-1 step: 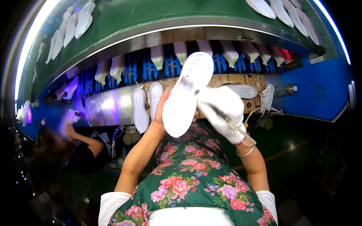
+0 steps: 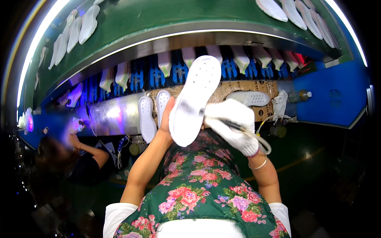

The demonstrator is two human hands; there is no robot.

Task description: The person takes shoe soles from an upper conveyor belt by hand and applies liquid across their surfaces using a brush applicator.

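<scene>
Left hand (image 2: 166, 121), bare, grips white shoe sole (image 2: 200, 81) along its left edge, sole tilted in front of worktop (image 2: 126, 105). Right hand (image 2: 233, 119), white-gloved, holds slim dark tool (image 2: 233, 125) by sole's right edge. Beyond: two soles (image 2: 147, 121) left, perforated sole (image 2: 250, 98) right on cardboard (image 2: 220, 94), bottle (image 2: 299, 96) farther right.

White sleeves (image 2: 120, 214) flank a green floral apron (image 2: 189, 175); one glove (image 2: 237, 116) is white.
</scene>
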